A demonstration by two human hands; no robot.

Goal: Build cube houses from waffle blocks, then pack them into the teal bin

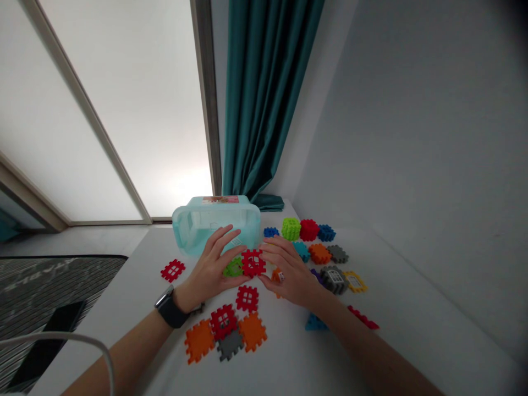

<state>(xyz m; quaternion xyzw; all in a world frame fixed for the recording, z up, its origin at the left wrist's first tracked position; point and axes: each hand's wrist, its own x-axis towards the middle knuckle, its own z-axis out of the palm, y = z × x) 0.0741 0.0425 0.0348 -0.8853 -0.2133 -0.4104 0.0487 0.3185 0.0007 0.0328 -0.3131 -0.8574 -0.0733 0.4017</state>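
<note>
My left hand and my right hand meet over a red waffle tile, which both pinch by its edges. A green tile sits under my left fingers, joined to or touching the red one. An orange piece shows beneath my right hand. My left wrist wears a dark watch. Right behind my hands lies a pale blue plastic tub on its side.
Loose tiles lie on the white table: a red one at left, a joined orange, red and grey group in front, and green, red, blue, grey and yellow pieces at right. A wall is at right, a teal curtain behind.
</note>
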